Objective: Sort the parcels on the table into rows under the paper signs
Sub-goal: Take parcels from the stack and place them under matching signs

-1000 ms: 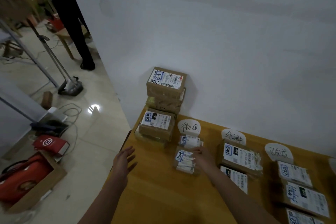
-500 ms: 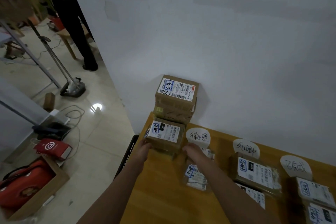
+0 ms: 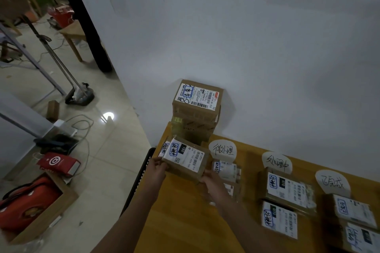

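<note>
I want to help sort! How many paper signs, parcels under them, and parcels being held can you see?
White rounded paper signs: 3
Labelled parcels lying under the signs: 6
Brown cardboard parcel gripped by left hand and right hand: 1
Total: 10

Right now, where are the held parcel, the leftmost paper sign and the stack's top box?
held parcel (image 3: 185, 158): head view, on its white label.
leftmost paper sign (image 3: 223, 150): head view, middle of the writing.
top box (image 3: 196, 96): head view, on its shipping label.
</note>
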